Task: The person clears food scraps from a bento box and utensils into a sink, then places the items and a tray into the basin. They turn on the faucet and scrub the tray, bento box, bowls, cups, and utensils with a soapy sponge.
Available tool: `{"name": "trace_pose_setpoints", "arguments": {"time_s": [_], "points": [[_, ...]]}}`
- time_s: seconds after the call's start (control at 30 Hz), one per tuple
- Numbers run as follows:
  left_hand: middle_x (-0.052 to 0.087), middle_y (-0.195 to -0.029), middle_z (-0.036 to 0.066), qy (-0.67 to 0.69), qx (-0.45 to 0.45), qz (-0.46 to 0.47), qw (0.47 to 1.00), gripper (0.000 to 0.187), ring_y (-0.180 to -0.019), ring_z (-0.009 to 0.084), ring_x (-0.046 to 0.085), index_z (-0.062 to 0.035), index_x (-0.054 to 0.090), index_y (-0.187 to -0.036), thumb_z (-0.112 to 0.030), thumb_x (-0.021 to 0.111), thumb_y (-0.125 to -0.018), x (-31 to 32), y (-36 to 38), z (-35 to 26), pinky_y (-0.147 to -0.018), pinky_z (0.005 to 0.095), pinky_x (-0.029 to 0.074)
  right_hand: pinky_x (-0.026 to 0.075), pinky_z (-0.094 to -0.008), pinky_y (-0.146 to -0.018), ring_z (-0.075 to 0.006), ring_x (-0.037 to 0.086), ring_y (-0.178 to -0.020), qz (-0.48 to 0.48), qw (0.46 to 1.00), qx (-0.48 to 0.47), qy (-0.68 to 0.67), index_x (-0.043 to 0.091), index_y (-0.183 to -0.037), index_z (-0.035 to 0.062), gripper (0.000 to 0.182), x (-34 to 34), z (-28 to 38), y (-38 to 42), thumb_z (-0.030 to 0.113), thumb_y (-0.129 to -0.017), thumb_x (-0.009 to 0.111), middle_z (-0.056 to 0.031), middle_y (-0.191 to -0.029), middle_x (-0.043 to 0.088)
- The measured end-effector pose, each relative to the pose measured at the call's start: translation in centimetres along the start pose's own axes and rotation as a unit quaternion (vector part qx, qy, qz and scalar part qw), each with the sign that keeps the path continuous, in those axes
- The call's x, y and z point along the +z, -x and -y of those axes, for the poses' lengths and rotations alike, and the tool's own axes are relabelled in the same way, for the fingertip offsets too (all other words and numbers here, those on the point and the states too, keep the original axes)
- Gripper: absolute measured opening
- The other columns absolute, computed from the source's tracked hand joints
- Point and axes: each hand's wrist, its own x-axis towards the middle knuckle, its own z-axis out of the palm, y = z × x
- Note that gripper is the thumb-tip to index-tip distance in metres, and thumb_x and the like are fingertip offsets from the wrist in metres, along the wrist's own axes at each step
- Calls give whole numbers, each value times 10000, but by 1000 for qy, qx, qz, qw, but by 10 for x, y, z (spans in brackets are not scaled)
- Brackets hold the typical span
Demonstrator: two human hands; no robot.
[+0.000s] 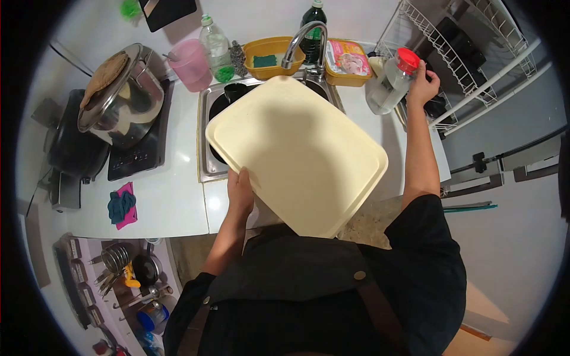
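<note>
A large cream plastic tray (320, 136) is tilted in front of my body, covering much of the steel sink (211, 172). My left hand (240, 191) is closed on the tray's lower left edge, thumb on its upper face. At the far right of the counter, my right hand (423, 88) has its fingers at the red lid of a clear jar (389, 89). The jar leans slightly beside the dish rack. A black cup (236, 91) shows in the sink behind the tray.
A chrome faucet (303, 38) arches over the sink. Behind stand a yellow basin (261, 66), dish soap bottle (215, 44), dark green bottle (313, 29), pink pitcher (191, 65) and ice cream tub (347, 62). A steel pot (133, 107) stands left; a white wire rack (451, 59) right.
</note>
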Motion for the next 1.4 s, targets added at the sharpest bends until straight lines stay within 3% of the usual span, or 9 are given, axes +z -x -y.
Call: {"name": "trace_pose_setpoints", "arguments": {"time_s": [0.33,0.43,0.5,0.57,0.73,0.9,1.1,1.23,1.4], "points": [[482,-1153,139,127,-27,-7,991,348,-1029,210,502,21,358,-1222,-96,355,-895,-13,36,-10,-864,328,419,444,-297,-658,-174,518,-660,-18,995,-38,86,530,-739,4,425,-15,-10,-2,376,-732,735,-107,-748,567],[489,-1149,154,147,-68,17,987,365,-1063,259,504,24,369,-1216,-79,365,-865,5,45,-15,-882,369,431,445,-346,-727,-239,575,-726,125,976,155,86,464,-1004,-45,515,-33,41,12,419,-829,605,-165,-789,590],[485,-1149,156,121,-130,15,984,375,-1049,265,516,19,360,-1221,-79,365,-859,10,49,-7,-872,376,445,446,-346,-741,-239,573,-681,161,963,6,215,350,-1174,-40,557,-53,33,10,410,-885,506,-59,-654,552],[483,-1147,155,114,-159,39,980,380,-1024,270,530,15,352,-1223,-80,365,-855,20,46,-3,-855,382,463,416,-352,-825,-275,573,-877,212,924,-161,275,211,-1258,-85,680,-89,30,10,426,-892,469,-170,-940,575],[468,-1152,128,110,-240,191,945,421,-983,241,542,-59,273,-1284,-75,382,-878,43,50,6,-802,354,486,349,-373,-960,-334,457,-1150,441,785,251,356,312,-1283,-28,757,-234,157,62,563,-840,477,-278,-1230,444],[419,-1246,115,79,-229,366,899,491,-1086,237,504,-99,181,-1349,-84,397,-907,84,57,10,-888,369,453,489,-287,-725,-171,587,-882,113,886,447,-45,463,-1205,-24,532,-399,125,152,298,-818,636,-101,-1054,585],[488,-1260,186,-75,131,697,701,563,-1155,270,486,-95,88,-1418,-225,381,-955,144,35,-65,-974,325,349,513,-313,-724,-215,612,-840,-205,962,168,70,501,-1120,-111,347,-446,253,178,168,-915,480,-161,-999,600],[512,-1248,157,-86,109,745,653,528,-1095,222,521,-57,218,-1387,-292,403,-952,139,32,-56,-940,310,371,405,-376,-950,-274,473,-1128,-222,945,-205,121,401,-1247,-84,461,-437,312,140,203,-905,518,-199,-1267,441],[595,-1120,127,-91,14,715,693,373,-1013,181,571,-24,462,-1244,-250,423,-950,67,23,-33,-888,285,413,472,-339,-856,-268,575,-955,-267,809,-433,294,515,-1116,-87,296,-300,384,-6,10,-837,510,-194,-1084,572]]}}
